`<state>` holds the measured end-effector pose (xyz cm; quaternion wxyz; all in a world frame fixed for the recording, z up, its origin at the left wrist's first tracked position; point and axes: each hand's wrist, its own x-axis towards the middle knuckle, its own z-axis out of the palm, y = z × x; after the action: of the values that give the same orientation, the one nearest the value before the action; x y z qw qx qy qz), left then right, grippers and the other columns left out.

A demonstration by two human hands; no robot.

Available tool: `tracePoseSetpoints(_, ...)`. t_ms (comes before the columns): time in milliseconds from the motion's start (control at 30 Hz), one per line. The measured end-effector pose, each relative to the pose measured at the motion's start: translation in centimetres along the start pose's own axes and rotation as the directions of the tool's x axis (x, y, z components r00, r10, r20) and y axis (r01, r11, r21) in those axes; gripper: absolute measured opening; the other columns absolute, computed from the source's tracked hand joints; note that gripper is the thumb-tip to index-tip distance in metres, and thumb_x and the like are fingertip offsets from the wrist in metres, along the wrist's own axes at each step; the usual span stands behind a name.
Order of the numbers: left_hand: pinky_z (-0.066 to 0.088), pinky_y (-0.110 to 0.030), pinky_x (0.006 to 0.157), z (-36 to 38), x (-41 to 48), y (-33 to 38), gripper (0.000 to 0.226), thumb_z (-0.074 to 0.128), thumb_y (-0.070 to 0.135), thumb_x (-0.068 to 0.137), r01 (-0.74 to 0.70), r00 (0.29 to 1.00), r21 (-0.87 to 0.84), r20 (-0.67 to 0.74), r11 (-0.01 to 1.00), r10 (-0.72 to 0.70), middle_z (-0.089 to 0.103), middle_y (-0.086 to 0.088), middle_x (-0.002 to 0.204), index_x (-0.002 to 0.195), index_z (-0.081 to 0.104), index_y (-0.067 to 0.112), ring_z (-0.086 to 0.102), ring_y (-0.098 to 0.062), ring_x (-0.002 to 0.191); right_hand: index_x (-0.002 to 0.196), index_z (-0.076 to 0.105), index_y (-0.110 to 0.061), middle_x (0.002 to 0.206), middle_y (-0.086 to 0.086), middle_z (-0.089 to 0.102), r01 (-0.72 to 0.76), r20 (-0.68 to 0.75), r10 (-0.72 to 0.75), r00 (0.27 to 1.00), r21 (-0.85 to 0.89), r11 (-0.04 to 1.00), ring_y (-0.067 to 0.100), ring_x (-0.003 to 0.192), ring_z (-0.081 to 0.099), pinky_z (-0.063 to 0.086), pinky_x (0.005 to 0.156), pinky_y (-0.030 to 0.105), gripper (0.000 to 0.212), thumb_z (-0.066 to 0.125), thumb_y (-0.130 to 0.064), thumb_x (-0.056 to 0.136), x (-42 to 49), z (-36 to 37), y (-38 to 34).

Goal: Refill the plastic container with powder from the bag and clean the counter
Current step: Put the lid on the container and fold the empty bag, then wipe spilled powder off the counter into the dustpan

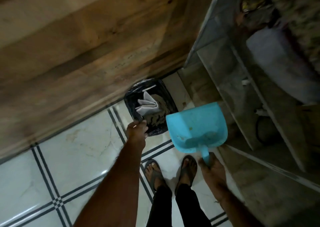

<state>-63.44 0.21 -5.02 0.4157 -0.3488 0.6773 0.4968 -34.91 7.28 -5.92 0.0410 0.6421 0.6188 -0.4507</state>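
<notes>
We find the left grip (136,129) pinching the near edge of the black bin liner (156,131). The right grip (210,168) is curled round the handle of the blue dustpan (195,123), which is held just right of the bin, powder residue (208,134) inside.

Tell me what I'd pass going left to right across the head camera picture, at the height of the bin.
Wooden panel → black-lined bin → blue dustpan → grey shelves.
</notes>
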Motion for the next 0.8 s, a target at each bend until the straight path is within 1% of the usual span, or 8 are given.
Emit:
tracePoseSetpoints(67,0.047,-0.027,0.066,0.6,-3.4,0.8,0.039,0.068,0.016,0.098,-0.092,0.995,0.127,-0.022,0.988,0.095,0.068,-0.012,0.121,0.134,0.054,0.011,0.065,-0.022,0.101,0.103,0.069,-0.014,0.094,0.009,0.075,-0.023,0.018,0.022,1.0,0.021,1.0,0.036,0.095,0.072,0.057,0.084,0.05,0.043,0.075,-0.051,0.083,-1.7,-1.8,-1.0)
tracePoseSetpoints(167,0.047,-0.027,0.064,1.4,-9.1,2.0,0.035,0.072,0.021,0.096,-0.24,0.97,0.233,0.015,0.942,0.243,0.069,-0.012,0.116,0.126,0.055,0.014,0.067,-0.023,0.099,0.1,0.072,-0.019,0.093,0.0,0.078,-0.059,-0.001,0.06,0.998,0.136,0.989,0.023,0.093,0.073,0.059,0.085,0.045,0.075,0.06,-0.086,0.069,-4.7,-4.9,-1.9)
tracePoseSetpoints(300,0.057,-0.041,0.093,2.2,-18.5,3.1,0.034,0.074,0.023,0.093,-0.45,0.893,0.337,0.142,0.827,0.428,0.07,-0.014,0.122,0.12,0.053,0.02,0.069,-0.033,0.111,0.092,0.07,-0.014,0.083,0.006,0.073,-0.065,0.047,0.06,0.997,0.114,0.991,0.031,0.086,0.071,0.058,0.078,0.044,0.039,0.072,-0.052,0.087,-10.4,-11.0,-4.6)
tracePoseSetpoints(500,0.053,-0.033,0.083,4.5,-32.8,3.6,0.054,0.073,0.032,0.094,-0.705,0.709,0.415,0.41,0.575,0.573,0.07,-0.008,0.111,0.138,0.049,0.011,0.068,-0.023,0.096,0.097,0.07,-0.021,0.089,0.001,0.073,-0.082,0.077,0.069,0.995,0.182,0.98,0.022,0.086,0.069,0.053,0.077,0.035,0.037,0.065,-0.058,0.091,-17.2,-19.1,-6.5)
tracePoseSetpoints(600,0.053,-0.026,0.073,6.5,-37.5,3.5,0.058,0.072,0.036,0.094,-0.802,0.596,0.428,0.524,0.417,0.608,0.067,-0.008,0.116,0.142,0.047,0.013,0.066,-0.014,0.085,0.103,0.071,-0.023,0.085,0.0,0.073,-0.081,0.077,0.064,0.995,0.233,0.969,0.026,0.083,0.071,0.057,0.073,0.039,0.05,0.061,-0.069,0.087,-18.6,-21.6,-7.0)
tracePoseSetpoints(667,0.055,-0.031,0.075,7.9,-39.5,3.6,0.06,0.072,0.042,0.093,-0.856,0.509,0.427,0.593,0.292,0.623,0.061,-0.007,0.12,0.142,0.048,0.016,0.064,-0.018,0.091,0.103,0.072,-0.023,0.077,-0.002,0.069,-0.047,0.067,0.031,0.997,0.251,0.967,0.024,0.072,0.067,0.054,0.065,0.039,0.067,0.055,-0.082,0.076,-19.1,-23.1,-6.7)
tracePoseSetpoints(733,0.054,-0.043,0.088,9.4,-40.7,4.2,0.062,0.072,0.048,0.091,-0.898,0.37,0.434,0.649,0.075,0.665,0.055,-0.008,0.125,0.141,0.05,0.018,0.059,-0.027,0.106,0.103,0.073,-0.021,0.071,-0.007,0.063,-0.016,0.053,0.003,0.999,0.26,0.966,0.018,0.065,0.06,0.048,0.062,0.031,0.078,0.051,-0.089,0.072,-19.6,-24.6,-6.6)
tracePoseSetpoints(800,0.048,-0.048,0.096,11.7,-41.4,5.6,0.066,0.07,0.051,0.092,-0.877,0.206,0.444,0.691,-0.182,0.693,0.051,-0.015,0.135,0.143,0.05,0.015,0.053,-0.034,0.119,0.104,0.074,-0.018,0.066,-0.011,0.059,-0.021,0.03,0.013,0.999,0.284,0.959,0.009,0.058,0.055,0.044,0.06,0.026,0.061,0.058,-0.074,0.086,-20.2,-25.5,-6.5)
